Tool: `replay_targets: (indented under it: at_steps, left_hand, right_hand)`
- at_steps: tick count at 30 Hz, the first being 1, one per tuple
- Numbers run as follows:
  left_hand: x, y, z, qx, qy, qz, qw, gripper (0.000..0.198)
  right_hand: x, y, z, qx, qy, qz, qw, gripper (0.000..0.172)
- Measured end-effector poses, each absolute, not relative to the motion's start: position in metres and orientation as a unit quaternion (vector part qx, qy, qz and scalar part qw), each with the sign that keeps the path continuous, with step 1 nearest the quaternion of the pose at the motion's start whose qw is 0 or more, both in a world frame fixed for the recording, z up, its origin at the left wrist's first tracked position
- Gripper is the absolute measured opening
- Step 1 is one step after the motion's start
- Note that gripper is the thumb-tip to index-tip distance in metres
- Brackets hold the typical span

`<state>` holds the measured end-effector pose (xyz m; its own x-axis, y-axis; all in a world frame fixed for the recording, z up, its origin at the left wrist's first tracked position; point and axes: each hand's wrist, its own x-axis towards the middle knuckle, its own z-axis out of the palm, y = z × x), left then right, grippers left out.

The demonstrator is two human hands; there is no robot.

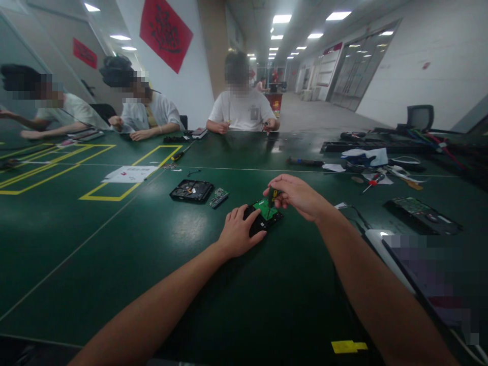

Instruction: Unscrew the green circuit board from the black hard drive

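Observation:
A black hard drive (263, 221) with a green circuit board (266, 207) facing up lies on the table in front of me. My left hand (239, 231) bears on its left end, the thumb along the near side and the fingers spread over the far side, holding it down. In my right hand (292, 195) a screwdriver (273, 196) with a dark and yellow handle is gripped, roughly upright. Its shaft points down at the board; I cannot make out whether the tip sits in a screw. Just beyond my left hand lie another black drive (191, 190) and a small loose circuit board (218, 197).
At right are a laptop (392, 259), a black device with an exposed board (423, 214) and scattered tools with cables. White paper (131, 174) and another screwdriver (179, 154) lie farther left. Several people sit across the green table (114, 254).

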<state>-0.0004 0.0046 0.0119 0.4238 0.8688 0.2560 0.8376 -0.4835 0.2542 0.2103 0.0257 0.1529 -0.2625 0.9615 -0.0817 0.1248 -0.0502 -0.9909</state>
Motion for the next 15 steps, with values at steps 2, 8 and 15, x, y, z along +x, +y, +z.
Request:
replay_targets:
  at_steps: [2, 8, 15]
  left_hand:
    - [-0.0006, 0.0047, 0.0118, 0.842, 0.507, 0.178, 0.049, 0.073]
    - [-0.001, 0.0042, 0.0112, 0.841, 0.509, 0.178, 0.045, 0.072]
    - [0.0004, 0.0033, 0.0135, 0.843, 0.509, 0.172, 0.033, 0.072]
  right_hand:
    - [0.2098, 0.025, 0.1528, -0.471, -0.574, 0.557, 0.372, 0.007]
    - [0.2107, 0.0233, 0.1546, -0.445, -0.612, 0.554, 0.348, 0.012]
    - [0.2112, 0.0242, 0.1544, -0.474, -0.645, 0.485, 0.352, 0.015]
